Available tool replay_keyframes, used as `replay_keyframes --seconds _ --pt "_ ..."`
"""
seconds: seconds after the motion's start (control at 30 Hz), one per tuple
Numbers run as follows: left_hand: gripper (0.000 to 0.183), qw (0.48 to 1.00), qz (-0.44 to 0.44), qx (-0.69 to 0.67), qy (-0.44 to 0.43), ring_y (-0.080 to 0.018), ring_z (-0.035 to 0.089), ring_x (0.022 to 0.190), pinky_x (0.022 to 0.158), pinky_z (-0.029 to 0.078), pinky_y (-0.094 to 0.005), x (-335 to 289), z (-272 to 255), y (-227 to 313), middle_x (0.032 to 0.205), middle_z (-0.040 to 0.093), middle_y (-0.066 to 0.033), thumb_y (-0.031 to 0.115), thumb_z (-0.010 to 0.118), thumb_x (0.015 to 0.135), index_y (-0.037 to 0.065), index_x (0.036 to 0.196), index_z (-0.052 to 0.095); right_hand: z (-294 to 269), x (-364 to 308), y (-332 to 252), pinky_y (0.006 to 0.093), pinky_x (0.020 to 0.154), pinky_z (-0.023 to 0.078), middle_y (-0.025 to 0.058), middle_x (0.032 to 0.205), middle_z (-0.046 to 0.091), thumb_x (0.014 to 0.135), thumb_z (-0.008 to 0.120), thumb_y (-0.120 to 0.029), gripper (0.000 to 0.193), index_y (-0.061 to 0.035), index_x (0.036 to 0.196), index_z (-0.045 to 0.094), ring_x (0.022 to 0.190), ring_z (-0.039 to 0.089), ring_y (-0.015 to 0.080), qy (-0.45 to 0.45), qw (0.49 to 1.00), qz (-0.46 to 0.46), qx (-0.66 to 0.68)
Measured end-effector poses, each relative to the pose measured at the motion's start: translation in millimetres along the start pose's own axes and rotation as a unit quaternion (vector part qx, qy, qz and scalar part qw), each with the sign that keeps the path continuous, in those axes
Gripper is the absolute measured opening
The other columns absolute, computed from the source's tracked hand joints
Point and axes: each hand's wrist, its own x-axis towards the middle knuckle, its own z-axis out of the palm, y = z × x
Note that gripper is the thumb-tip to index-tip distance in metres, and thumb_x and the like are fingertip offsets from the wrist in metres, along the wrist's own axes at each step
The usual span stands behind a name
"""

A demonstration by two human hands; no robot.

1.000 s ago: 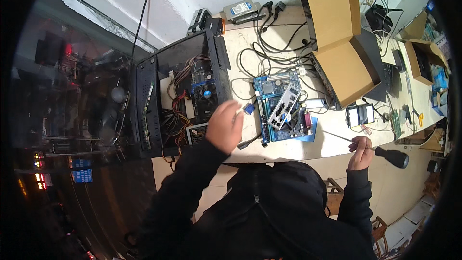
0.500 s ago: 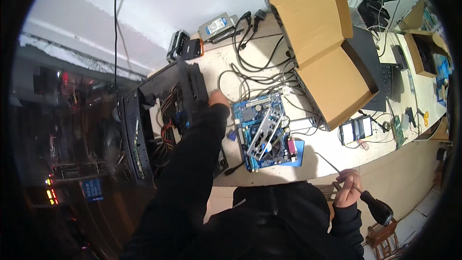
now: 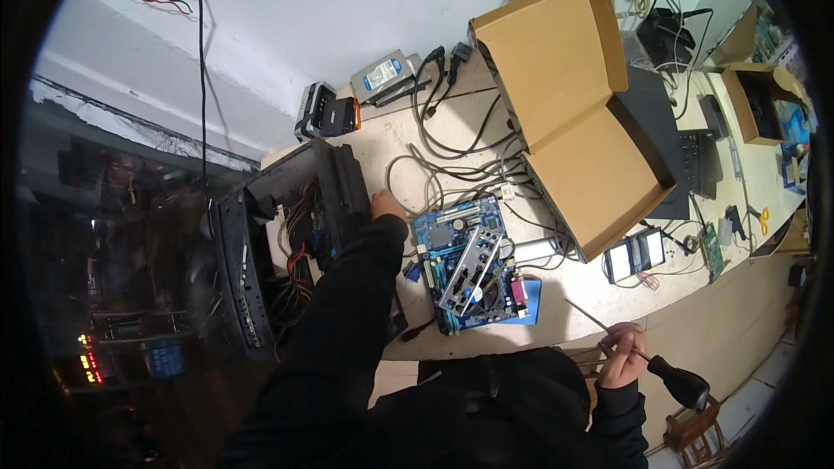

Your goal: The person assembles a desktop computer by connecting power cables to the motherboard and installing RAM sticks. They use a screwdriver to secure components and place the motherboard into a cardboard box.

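My left hand (image 3: 388, 205) is curled at the right side of a black open computer case (image 3: 334, 187), its fingertips partly hidden against the case. Bundled wires (image 3: 300, 217) show inside. My right hand (image 3: 622, 356) is closed round the metal shaft of a screwdriver (image 3: 678, 382). Its black handle points down and right, its tip up and left toward the table's front edge. Between my hands lies a blue motherboard (image 3: 447, 230), with a silver metal I/O plate (image 3: 469, 269) resting slantwise on top. A flat blue piece (image 3: 526, 306) sticks out from under the board.
Black cables (image 3: 452, 165) tangle behind the motherboard. An open cardboard box (image 3: 599, 178) stands to the right of them. Drives (image 3: 382, 78) lie by the wall. Farther right are a green circuit board (image 3: 712, 252) and yellow scissors (image 3: 763, 220). A small blue connector (image 3: 411, 271) sits near the case.
The whole view has shifted, so the table and things on it appear lower. Both hands keep about the same places beside the case and over the table's front edge.
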Motion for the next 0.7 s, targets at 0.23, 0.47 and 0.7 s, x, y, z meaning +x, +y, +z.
replay_keyframes --seconds 0.23,0.47,0.7 --pt "0.015 0.977 0.109 0.176 0.048 -0.0264 0.063 0.078 0.067 0.05 -0.0339 -31 -35 16 0.086 0.063 -0.0136 0.014 0.056 0.08 0.0 0.081 0.061 -8 9 -19 0.0237 0.054 0.042 0.0105 0.076 0.054 0.096 0.034 -0.021 0.033 0.0027 0.079 0.05 0.058 0.05 0.0123 0.06 0.998 -0.007 0.031" --pt "0.015 0.909 0.091 -0.385 0.128 -0.0286 0.06 0.07 0.064 0.047 -0.0345 -116 -92 12 0.078 0.063 -0.0155 0.009 0.053 0.082 -0.002 0.086 0.063 -21 33 -73 0.0276 0.053 0.045 0.0149 0.082 0.054 0.098 0.027 -0.026 0.037 -0.0006 0.08 0.046 0.059 0.053 0.0168 0.117 0.976 -0.112 0.146" --pt "0.013 0.466 0.029 -0.869 -0.163 -0.0145 0.047 0.064 0.055 0.037 -0.0239 -194 -165 -65 0.081 0.052 -0.0085 0.005 0.046 0.09 -0.005 0.096 0.051 37 22 -149 0.034 0.055 0.049 0.0202 0.082 0.052 0.097 0.029 -0.032 0.036 -0.0003 0.085 0.04 0.059 0.054 0.0237 -0.047 0.917 -0.175 0.355"
